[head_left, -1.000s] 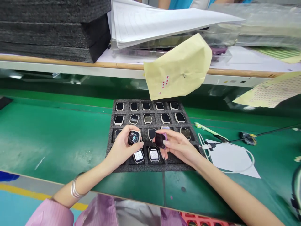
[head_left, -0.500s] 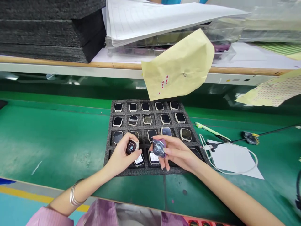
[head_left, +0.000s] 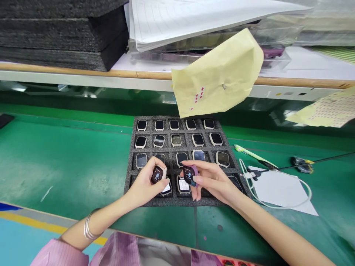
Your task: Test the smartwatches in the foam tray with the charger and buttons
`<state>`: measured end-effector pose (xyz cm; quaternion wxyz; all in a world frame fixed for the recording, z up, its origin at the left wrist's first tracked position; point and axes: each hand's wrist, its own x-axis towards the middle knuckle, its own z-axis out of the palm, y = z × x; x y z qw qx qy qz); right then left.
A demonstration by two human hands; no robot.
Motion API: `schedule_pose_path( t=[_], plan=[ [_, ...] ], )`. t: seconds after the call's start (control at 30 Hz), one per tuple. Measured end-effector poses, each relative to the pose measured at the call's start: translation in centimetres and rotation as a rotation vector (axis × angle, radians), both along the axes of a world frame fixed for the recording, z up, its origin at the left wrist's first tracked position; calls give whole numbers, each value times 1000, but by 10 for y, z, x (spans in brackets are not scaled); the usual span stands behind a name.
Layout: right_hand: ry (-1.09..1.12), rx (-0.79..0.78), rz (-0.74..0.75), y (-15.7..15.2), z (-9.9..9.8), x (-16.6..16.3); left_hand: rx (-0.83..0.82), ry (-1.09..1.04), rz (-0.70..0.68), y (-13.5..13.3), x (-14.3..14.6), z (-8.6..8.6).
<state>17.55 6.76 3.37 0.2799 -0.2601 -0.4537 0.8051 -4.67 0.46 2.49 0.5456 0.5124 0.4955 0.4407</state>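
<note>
A black foam tray (head_left: 130, 173) lies on the green belt, its pockets filled with several strapless smartwatch bodies. My left hand (head_left: 144, 184) is closed round a beige-cased watch body (head_left: 157, 174) with a lit dial, held just above the tray's front row. My right hand (head_left: 212, 179) pinches a purple-cased watch body (head_left: 190, 174), its screen lit and turned toward me. Below the two hands, two watches in the front row (head_left: 183, 184) show bright white screens. My thumbs rest on the cases' edges.
A yellow paper sheet with red dots (head_left: 219, 77) hangs from the shelf edge above the tray. Dark foam sheets (head_left: 61, 33) are stacked on the shelf at left. A white cable (head_left: 280, 203), white paper and a green pen (head_left: 249, 153) lie right of the tray.
Both hands have lowered slightly toward the tray's front row. The purple watch in my right hand went from a dark screen to a lit one facing me.
</note>
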Motion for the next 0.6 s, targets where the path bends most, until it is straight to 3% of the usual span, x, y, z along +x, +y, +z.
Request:
schedule_pose_path(
  t=[0.6],
  plan=[
    [7, 18, 12, 0, -3, 0, -5, 56, -15, 2, -3, 0]
  ],
)
